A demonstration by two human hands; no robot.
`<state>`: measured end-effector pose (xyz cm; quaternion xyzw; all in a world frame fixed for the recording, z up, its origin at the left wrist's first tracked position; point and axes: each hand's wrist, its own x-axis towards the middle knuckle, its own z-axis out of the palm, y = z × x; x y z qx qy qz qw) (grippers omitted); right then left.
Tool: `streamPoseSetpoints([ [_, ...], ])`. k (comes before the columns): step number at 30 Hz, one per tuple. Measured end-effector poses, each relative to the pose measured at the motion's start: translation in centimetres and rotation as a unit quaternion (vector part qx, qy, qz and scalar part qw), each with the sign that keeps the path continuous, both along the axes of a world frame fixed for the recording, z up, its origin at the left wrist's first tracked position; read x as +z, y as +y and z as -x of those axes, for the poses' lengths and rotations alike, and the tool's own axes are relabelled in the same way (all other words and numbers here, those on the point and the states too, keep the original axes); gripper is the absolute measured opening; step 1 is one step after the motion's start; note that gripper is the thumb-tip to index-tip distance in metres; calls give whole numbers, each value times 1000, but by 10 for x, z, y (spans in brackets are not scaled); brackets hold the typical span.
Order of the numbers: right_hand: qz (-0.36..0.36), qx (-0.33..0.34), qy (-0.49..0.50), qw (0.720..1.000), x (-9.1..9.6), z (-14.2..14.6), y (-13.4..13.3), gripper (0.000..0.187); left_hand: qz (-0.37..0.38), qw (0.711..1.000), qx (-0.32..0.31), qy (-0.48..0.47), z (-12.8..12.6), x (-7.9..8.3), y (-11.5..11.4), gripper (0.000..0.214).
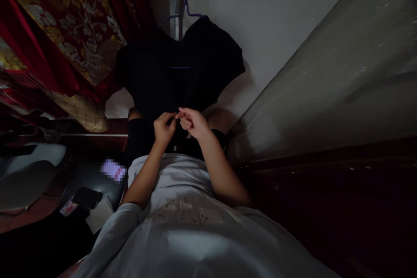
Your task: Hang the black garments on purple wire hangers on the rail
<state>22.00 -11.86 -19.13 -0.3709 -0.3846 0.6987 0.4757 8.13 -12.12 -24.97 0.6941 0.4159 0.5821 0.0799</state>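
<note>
A black short-sleeved shirt (150, 74) with a deep V opening hangs on a purple hanger (186, 6) straight before me. At the bottom of the V, my left hand (163, 129) pinches the dark cloth between thumb and fingers. My right hand (193, 122) meets it there, its fingers curled and the tips closed at the shirt's edge. Both hands almost touch. Whatever small part lies between the fingertips is too dark to make out. The lower part of the shirt merges with my dark shorts.
Red and gold patterned cloth (81, 26) hangs at the left. A lit phone screen (113, 170), a dark phone (87, 198) and a paper (99, 215) lie on a black surface. A grey chair (26, 184) stands beyond. Grey sheeting (325, 95) slopes down at the right.
</note>
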Motion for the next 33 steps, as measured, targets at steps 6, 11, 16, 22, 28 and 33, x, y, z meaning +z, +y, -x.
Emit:
streamPoseSetpoints([
  [6,-12,-37,-11,999,5,-12,2,28,-17,999,14,-34,-8,4,-13,13],
  [11,-82,-121,-89,985,-2,2,-4,19,-42,998,-4,-56,-13,18,-25,25],
  [16,-155,-88,-104,978,0,-1,-5,13,-52,995,10,-85,-14,23,-29,15],
  [22,-234,-68,-153,958,4,-8,-11,22,-77,990,34,-111,-12,24,-32,4],
  [28,-258,-86,-189,943,5,-7,-14,27,-62,992,37,-102,-13,23,-34,9],
  [33,-245,-120,-194,942,5,-9,-15,26,-61,992,36,-102,-13,20,-33,12],
])
